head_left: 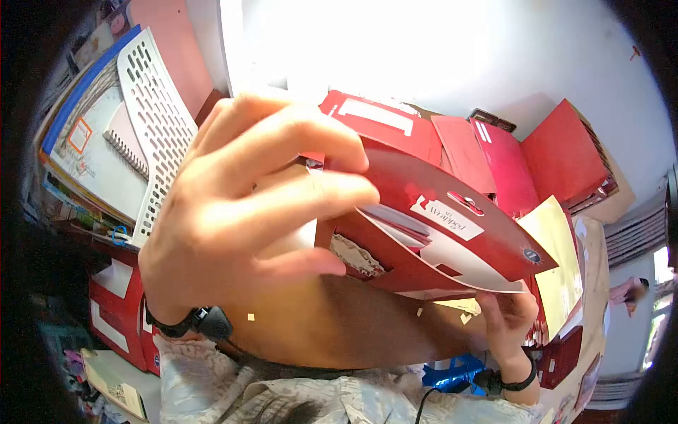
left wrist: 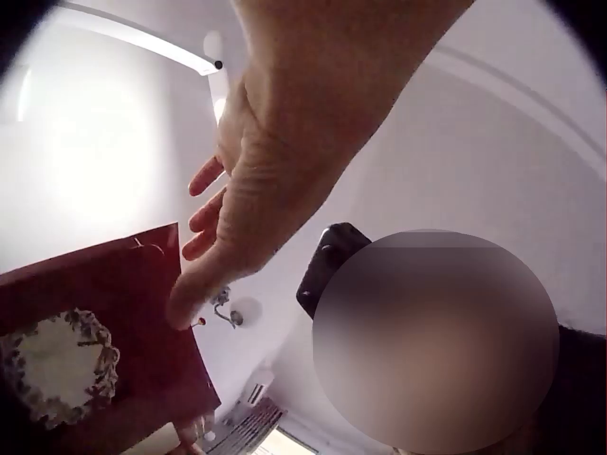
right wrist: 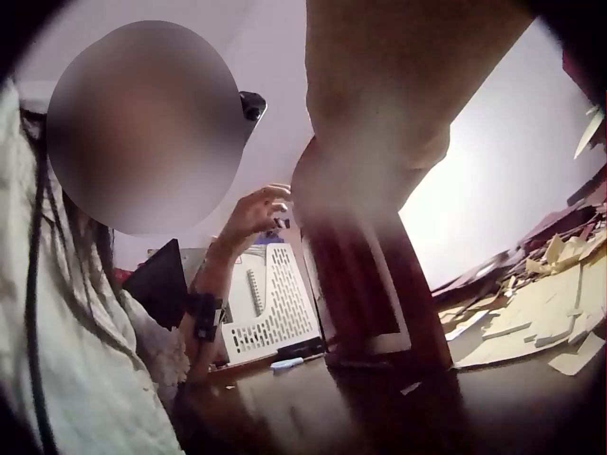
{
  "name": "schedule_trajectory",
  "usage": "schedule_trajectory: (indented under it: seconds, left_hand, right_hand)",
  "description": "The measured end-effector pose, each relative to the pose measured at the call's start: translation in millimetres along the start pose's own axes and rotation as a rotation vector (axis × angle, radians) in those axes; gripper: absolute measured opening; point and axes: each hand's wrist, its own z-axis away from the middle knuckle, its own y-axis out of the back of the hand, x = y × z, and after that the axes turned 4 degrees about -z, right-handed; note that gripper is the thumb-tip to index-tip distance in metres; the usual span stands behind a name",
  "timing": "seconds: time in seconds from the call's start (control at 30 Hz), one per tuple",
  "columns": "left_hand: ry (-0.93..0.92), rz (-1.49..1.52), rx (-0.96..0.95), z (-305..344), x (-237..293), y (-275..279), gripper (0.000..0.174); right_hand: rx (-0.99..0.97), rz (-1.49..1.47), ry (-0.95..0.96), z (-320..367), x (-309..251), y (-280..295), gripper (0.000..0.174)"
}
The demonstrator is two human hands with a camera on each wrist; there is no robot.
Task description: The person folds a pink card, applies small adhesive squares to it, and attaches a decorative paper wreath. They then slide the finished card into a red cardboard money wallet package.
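Note:
A red cardboard gift box (head_left: 498, 240) with a "Wrapped" label, a cut-out hang slot and a white inside stands opened at the top. My right hand (head_left: 512, 321) grips its near right corner, thumb on the edge. Large in the head view, my left hand (head_left: 226, 205) is held up by the box's left end, fingers spread and loosely bent. The right wrist view shows those left fingers (right wrist: 268, 201) apart from the box, with nothing held. A pale floral-edged panel (left wrist: 62, 365) shows on the box's side in the left wrist view.
Beneath is a dark brown table (head_left: 395, 332) with small yellow paper scraps. More red boxes (head_left: 395, 127) stand behind, and yellow card sheets (head_left: 554, 261) lie at the right. A white perforated file holder (head_left: 159, 134) with notebooks stands left. Something shiny blue (head_left: 452, 374) is near my right wrist.

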Motion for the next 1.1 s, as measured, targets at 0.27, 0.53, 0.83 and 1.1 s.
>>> schedule_trajectory:
  seconds: [0.27,0.53,0.83,1.1]
  left_hand:
    - [-0.116,0.007,0.049,3.3,9.0,-18.3,0.037]
    - [-0.09,0.019,-0.083,3.0,15.3,-12.3,0.02]
    - [-0.14,0.1,-0.128,2.5,18.5,-16.4,0.023]
    - [-0.083,0.116,-0.213,1.1,23.8,-16.6,0.024]
  right_hand:
    - [-0.053,0.329,0.095,26.6,19.6,21.3,0.022]
    - [-0.287,-0.03,0.06,7.7,-4.0,7.3,0.037]
    - [-0.292,0.084,0.257,4.5,-5.7,7.0,0.045]
    - [-0.319,0.106,0.303,-5.5,-17.5,3.4,0.036]
